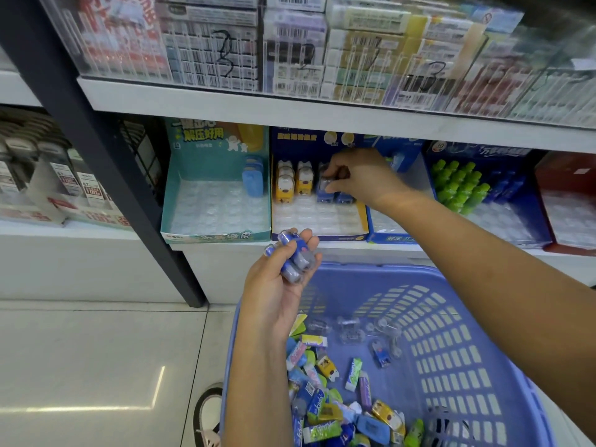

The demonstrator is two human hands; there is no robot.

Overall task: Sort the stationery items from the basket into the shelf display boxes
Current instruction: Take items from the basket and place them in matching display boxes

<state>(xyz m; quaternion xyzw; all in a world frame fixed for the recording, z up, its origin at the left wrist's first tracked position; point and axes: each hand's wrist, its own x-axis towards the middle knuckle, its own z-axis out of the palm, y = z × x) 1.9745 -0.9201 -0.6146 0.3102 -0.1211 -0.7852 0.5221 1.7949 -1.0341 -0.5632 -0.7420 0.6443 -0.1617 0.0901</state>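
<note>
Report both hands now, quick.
Left hand: holding a bunch of small blue items.
Right hand: pinching one blue item in the display box.

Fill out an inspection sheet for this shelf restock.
Surface: white shelf bearing open display boxes.
Job's things: purple basket with mixed wrapped erasers; middle display box has yellow and blue items in its back rows; teal display box is mostly bare tray.
Clutter: clear plastic shells loose in the basket.
Hands: left hand holds several blue pieces; right hand pinches a single blue piece at the middle display box.
Cables: nothing seen.
Surroundings: barcoded packs behind a clear panel above; tiled floor; a shoe.
</note>
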